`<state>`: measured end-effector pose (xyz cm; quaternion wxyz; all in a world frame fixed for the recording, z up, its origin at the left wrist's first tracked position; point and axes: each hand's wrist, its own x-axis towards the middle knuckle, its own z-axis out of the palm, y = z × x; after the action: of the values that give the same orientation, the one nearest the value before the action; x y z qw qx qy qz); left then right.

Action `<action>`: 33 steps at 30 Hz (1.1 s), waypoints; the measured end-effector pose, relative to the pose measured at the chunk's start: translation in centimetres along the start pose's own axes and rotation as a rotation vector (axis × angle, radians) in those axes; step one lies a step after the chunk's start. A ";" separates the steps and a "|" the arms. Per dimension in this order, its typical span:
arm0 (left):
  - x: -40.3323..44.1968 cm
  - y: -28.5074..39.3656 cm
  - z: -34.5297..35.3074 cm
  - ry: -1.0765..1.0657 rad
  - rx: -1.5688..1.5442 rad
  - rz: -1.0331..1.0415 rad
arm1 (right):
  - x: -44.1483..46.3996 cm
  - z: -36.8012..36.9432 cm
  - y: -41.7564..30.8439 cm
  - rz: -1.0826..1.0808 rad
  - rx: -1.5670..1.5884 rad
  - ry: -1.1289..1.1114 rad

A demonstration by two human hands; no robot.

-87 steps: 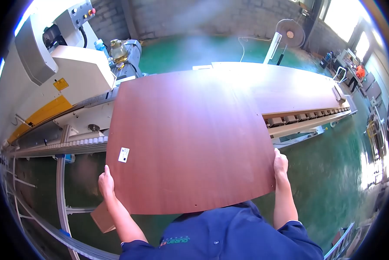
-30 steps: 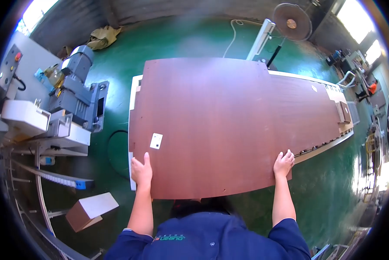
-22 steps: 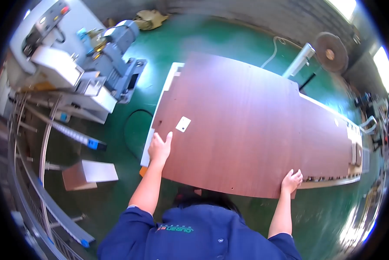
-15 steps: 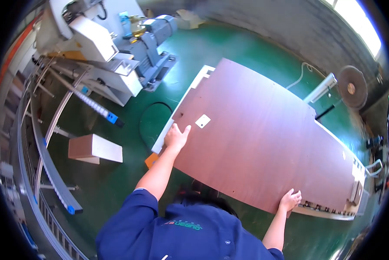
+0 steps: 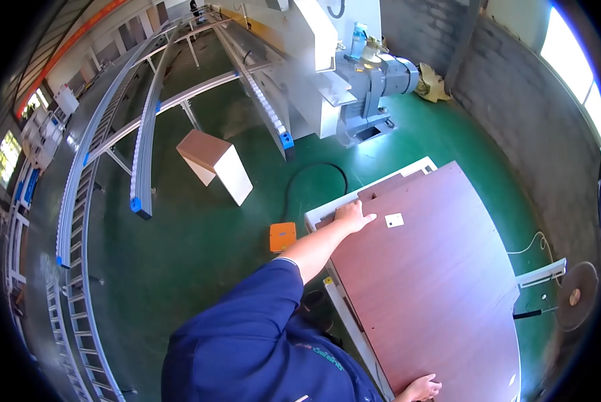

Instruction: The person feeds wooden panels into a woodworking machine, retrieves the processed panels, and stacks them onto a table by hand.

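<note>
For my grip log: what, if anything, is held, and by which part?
Left hand touches the brown panel at its end edge near the white label; right hand, along its near side. Whether either grips cannot be told.

A big brown board (image 5: 441, 275) lies flat over another brown board (image 5: 395, 184) on a pale table (image 5: 424, 165), a white sticker (image 5: 394, 220) near one end.

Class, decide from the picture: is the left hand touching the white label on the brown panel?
Apart. The head view shows a strip of bare brown panel between the thumb of the left hand and the white label.
</note>
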<state>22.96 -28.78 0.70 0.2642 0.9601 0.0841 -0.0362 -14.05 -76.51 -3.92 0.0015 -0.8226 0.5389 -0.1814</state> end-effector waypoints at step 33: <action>-35.3 -57.9 5.0 -0.439 -0.526 -0.631 | -27.4 -1.9 -38.9 -0.854 0.176 -0.221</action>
<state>-22.33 12.66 -28.61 0.4864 0.7576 0.3205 -0.2945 10.18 -35.52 -2.61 0.0538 -0.9825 0.1301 -0.1219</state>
